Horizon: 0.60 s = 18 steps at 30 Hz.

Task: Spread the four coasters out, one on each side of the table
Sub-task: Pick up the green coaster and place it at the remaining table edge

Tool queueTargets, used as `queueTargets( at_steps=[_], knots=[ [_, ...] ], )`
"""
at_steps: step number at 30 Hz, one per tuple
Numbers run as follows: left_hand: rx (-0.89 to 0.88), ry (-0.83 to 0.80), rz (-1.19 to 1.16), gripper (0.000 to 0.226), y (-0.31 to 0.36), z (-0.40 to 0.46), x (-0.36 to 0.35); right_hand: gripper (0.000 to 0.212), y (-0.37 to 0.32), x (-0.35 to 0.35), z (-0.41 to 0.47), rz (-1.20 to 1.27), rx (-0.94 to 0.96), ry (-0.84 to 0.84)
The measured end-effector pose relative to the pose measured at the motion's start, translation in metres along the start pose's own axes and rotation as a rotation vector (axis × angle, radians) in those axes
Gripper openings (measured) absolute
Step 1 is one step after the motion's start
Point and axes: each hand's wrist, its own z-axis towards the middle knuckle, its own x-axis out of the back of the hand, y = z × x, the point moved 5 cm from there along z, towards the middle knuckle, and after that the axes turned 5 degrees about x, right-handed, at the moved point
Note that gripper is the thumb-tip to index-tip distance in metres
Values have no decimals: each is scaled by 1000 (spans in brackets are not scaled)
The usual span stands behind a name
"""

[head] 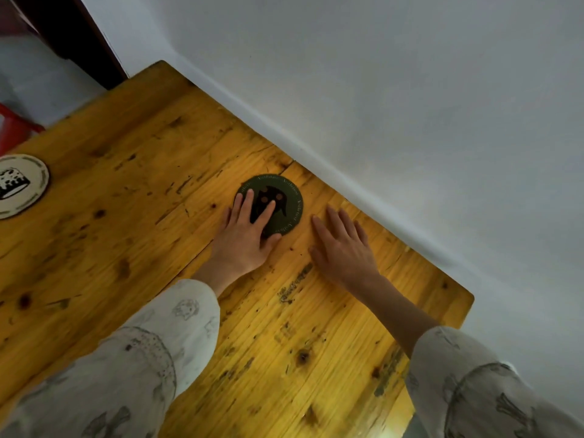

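Note:
A dark green round coaster [289, 202] with a black figure lies flat on the yellow wooden table [151, 248], near the edge along the white wall. My left hand [245, 233] rests flat on its left half, fingers spread, pressing it down. To the right of the coaster, apart from it, my right hand [343, 248] lies flat on the bare wood with fingers apart and nothing in it. A white round coaster [20, 184] with a black-and-white picture sits at the table's far left, partly cut off by the frame edge. No other coasters are in view.
A white wall [410, 105] runs along the table's far edge. A dark door frame [94, 42] stands at the top left, and something red [15, 124] shows beyond the table's left corner. Patterned white sleeves cover both forearms.

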Motion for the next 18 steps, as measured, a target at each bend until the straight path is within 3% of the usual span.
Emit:
queueTargets(
  at_steps=[18],
  knots=[
    [-37, -49, -7, 67, -8, 52, 14, 67, 9, -3, 4, -40, 32, -44]
  ],
)
